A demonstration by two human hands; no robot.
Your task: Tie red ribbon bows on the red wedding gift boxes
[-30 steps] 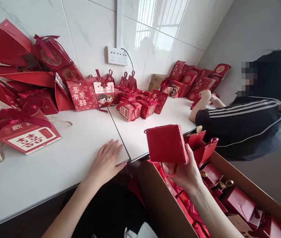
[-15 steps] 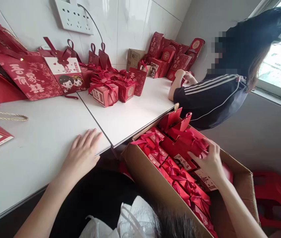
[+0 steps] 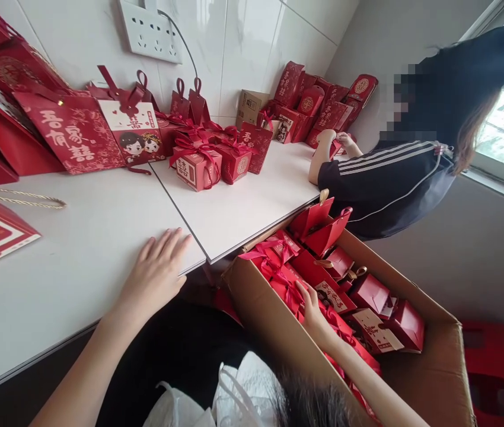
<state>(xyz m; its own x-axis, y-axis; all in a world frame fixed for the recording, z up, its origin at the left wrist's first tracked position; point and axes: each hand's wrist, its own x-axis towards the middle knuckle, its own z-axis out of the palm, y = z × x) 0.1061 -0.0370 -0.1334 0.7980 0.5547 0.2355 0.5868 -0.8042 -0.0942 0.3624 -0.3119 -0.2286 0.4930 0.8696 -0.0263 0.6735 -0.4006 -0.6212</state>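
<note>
My left hand (image 3: 163, 264) lies flat on the white table (image 3: 114, 237) near its front edge, fingers spread, holding nothing. Inside the open cardboard box (image 3: 274, 329), my right hand (image 3: 316, 314) has its fingers bent around a red gift box (image 3: 294, 296) tied with a ribbon bow. This gift box sits in a row of similar ribboned boxes along the near wall. My hand partly hides it. Beside the row stand red boxes with loop handles (image 3: 370, 290) and a red and white gift box (image 3: 376, 332).
Red gift bags (image 3: 74, 133) and ribboned boxes (image 3: 198, 169) stand on the table. A socket panel (image 3: 149, 32) is on the tiled wall. A co-worker in a dark striped shirt (image 3: 394, 184) handles something red at the far end. A red stool (image 3: 501, 367) stands right.
My right hand has moved left with the ribboned gift box, from above the handled boxes to the near row. The handled boxes now show. My left hand stays on the table.
</note>
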